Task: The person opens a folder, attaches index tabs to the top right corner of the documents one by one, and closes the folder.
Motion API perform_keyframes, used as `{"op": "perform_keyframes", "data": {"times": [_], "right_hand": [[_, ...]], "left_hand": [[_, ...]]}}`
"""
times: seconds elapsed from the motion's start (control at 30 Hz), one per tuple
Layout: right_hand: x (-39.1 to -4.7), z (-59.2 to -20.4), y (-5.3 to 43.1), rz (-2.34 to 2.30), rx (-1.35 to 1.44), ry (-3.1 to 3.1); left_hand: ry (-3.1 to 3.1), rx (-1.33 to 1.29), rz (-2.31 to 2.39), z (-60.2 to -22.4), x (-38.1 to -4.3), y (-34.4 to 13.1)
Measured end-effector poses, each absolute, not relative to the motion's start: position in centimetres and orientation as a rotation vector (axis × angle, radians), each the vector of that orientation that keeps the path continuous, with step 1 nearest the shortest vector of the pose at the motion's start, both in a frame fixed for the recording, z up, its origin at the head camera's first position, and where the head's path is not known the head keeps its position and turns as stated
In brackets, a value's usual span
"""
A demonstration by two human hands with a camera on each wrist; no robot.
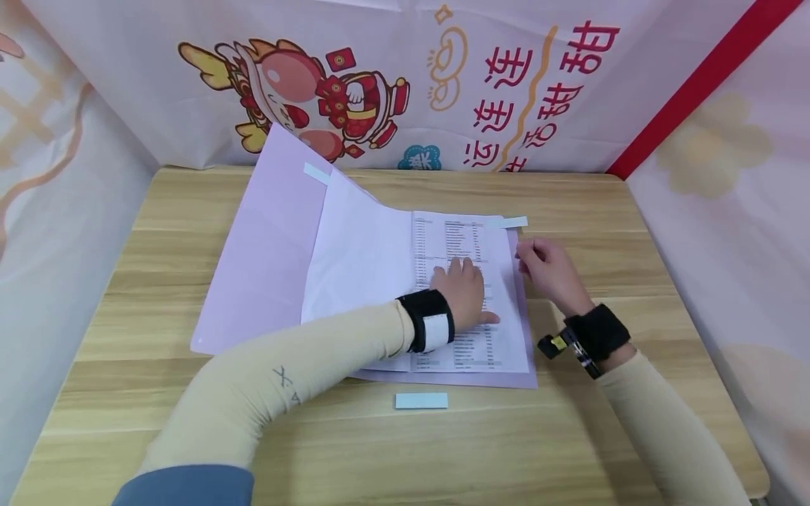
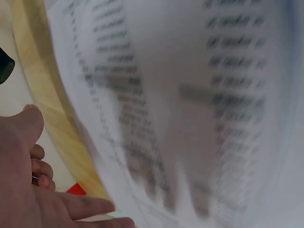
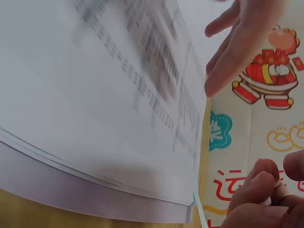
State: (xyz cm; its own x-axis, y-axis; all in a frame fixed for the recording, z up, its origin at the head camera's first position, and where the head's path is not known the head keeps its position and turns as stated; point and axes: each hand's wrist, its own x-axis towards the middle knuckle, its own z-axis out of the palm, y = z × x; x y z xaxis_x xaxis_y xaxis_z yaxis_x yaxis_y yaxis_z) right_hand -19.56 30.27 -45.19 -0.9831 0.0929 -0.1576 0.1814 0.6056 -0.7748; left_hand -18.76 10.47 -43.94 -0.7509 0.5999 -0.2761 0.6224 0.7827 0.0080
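A lilac folder (image 1: 266,232) lies spread on the table, its left cover raised at the far corner. Inside it, white sheets are opened to a printed page (image 1: 500,302) with columns of small text. My left hand (image 1: 460,292) rests on this page, fingers extended and thumb out to the side. Just beyond the folder's right edge is my right hand (image 1: 549,270), its fingers loosely curled; I see nothing held in it. A pale blue strip (image 1: 515,222) sticks out from the page's upper right corner, near the right hand. Another blue strip (image 1: 316,173) is on the left side, near the top.
A separate light blue strip (image 1: 421,401) lies on the wooden table (image 1: 354,450) in front of the folder. Behind the table hangs a white cloth (image 1: 443,133) with cartoon prints and red characters. Similar cloth borders the left and right sides.
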Motion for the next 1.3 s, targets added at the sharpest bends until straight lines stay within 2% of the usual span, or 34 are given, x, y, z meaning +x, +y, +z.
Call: {"op": "perform_keyframes", "data": {"times": [0.23, 0.47, 0.8, 1.3], "right_hand": [[-15.6, -46.9, 30.7, -1.166, 0.166, 2.649], [-13.3, -49.2, 30.6, -1.174, 0.253, 2.551], [-12.7, -50.3, 30.6, -1.187, 0.325, 2.55], [-12.7, -49.0, 31.1, -0.994, 0.283, 2.521]], "left_hand": [[2.751, 0.988, -0.118, -47.0, -17.0, 9.2], [2.745, 1.063, 0.03, -49.6, -16.5, 8.2], [2.671, 1.038, 0.212, -51.0, -17.0, 7.6], [2.62, 1.088, 0.044, -50.4, -16.7, 7.2]]}}
